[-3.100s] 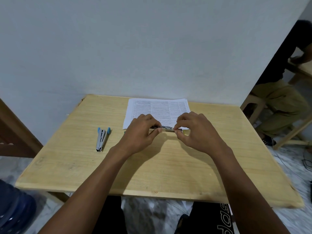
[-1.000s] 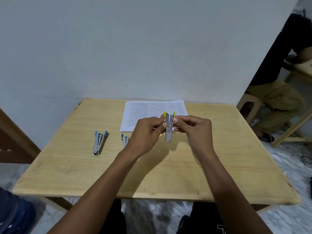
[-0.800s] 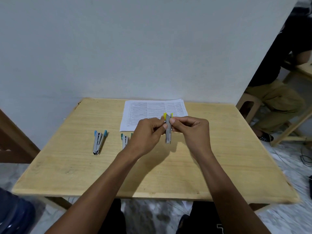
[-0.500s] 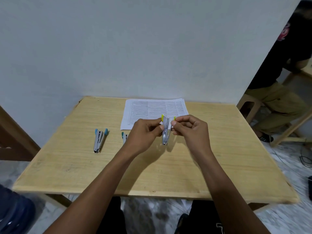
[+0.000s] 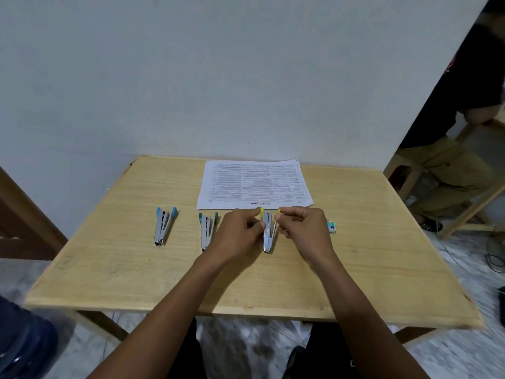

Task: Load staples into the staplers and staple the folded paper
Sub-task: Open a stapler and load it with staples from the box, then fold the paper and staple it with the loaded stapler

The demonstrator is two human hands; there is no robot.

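Wooden and pale, the surface [image 5: 273, 283] lies bare along its near edge. Just past that, both hands work one small stapler [image 5: 267, 232] with yellow tips: the left hand [image 5: 240, 236] pinches its left side, while the right hand [image 5: 303, 231] has its fingers curled by the stapler's right yellow tip — whether it pinches it is unclear. The stapler is swung open in a narrow V, hinge toward the person. It looks light, stiff and metal — likely slick, best held by the plastic tips or the flat sides. Left of it lie a green-tipped stapler [image 5: 207, 231] and a blue-tipped stapler [image 5: 163, 225], both open. A small staple box [image 5: 331, 225] sits to the right. Farther back the printed paper [image 5: 254, 184] lies flat, thin and floppy, apparently not yet stapled.
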